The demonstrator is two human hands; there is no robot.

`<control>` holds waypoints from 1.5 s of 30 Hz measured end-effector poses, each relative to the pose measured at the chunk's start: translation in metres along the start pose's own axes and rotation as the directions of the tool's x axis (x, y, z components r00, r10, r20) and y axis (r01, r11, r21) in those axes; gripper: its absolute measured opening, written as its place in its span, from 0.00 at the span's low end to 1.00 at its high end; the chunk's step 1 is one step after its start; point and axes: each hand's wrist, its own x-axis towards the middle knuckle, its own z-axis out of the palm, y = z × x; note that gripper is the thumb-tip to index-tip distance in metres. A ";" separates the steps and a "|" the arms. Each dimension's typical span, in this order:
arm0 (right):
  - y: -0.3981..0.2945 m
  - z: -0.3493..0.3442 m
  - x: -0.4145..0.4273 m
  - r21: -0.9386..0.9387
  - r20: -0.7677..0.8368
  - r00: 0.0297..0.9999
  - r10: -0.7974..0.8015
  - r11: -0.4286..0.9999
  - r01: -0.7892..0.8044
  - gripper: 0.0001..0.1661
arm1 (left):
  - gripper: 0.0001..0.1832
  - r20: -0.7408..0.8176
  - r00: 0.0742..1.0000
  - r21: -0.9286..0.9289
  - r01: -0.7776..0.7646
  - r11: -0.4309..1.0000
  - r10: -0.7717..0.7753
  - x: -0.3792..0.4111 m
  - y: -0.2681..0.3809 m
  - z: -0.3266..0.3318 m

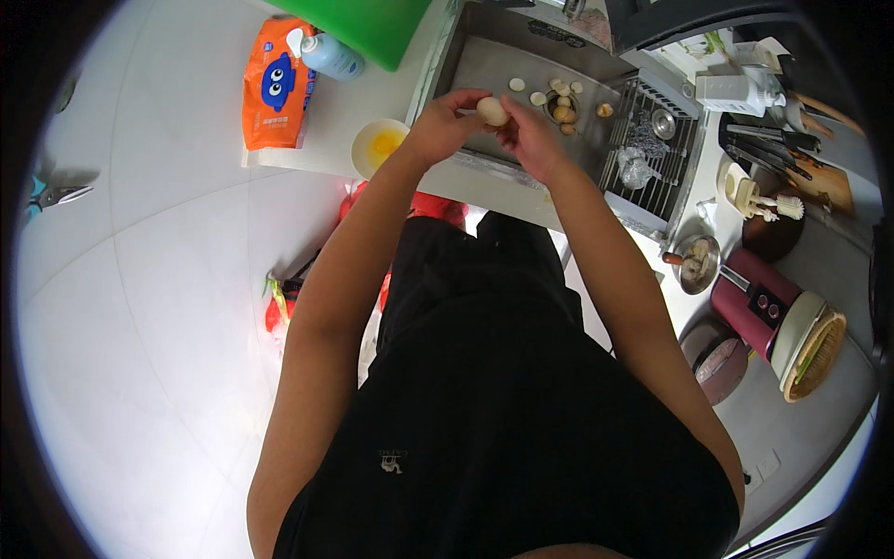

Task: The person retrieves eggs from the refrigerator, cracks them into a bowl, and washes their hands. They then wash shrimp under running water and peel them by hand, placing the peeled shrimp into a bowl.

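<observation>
Over the near edge of a steel sink point(482, 66), an egg point(493, 112) is held between the fingertips of both my hands. My left hand point(447, 126) grips its left side and my right hand point(531, 133) its right side. A white bowl point(360, 150) with yellow egg in it stands on the counter, just left of my left wrist. Several eggshell pieces point(564, 114) lie in and around the sink drain, and more shell point(517, 84) rests on the sink floor beyond my hands.
On the left counter are an orange bag point(276, 87), a pale blue pump bottle point(335, 57) and a green board point(363, 24). A metal rack point(649, 147) spans the sink's right side. Farther right are knives point(765, 143), a small metal bowl point(698, 265) and a maroon appliance point(754, 300).
</observation>
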 end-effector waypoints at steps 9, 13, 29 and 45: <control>-0.055 -0.007 -0.018 -0.341 -0.029 0.972 -0.234 0.916 0.210 0.28 | 0.28 -0.023 0.987 -0.186 0.150 0.971 -0.157 0.014 0.027 0.016; -0.074 0.013 -0.011 -0.393 0.021 0.991 -0.132 0.910 0.130 0.27 | 0.30 -0.006 0.974 -0.268 0.218 0.938 -0.228 0.009 0.031 -0.003; 0.018 0.118 0.059 -0.720 0.384 0.920 -0.077 0.599 0.351 0.31 | 0.22 -0.302 0.930 0.126 0.259 0.958 -0.211 -0.097 -0.029 -0.120; 0.013 0.125 0.052 -0.579 0.768 0.538 -0.347 -0.019 0.815 0.28 | 0.22 -0.368 0.921 0.518 0.089 0.851 0.128 -0.122 -0.033 -0.128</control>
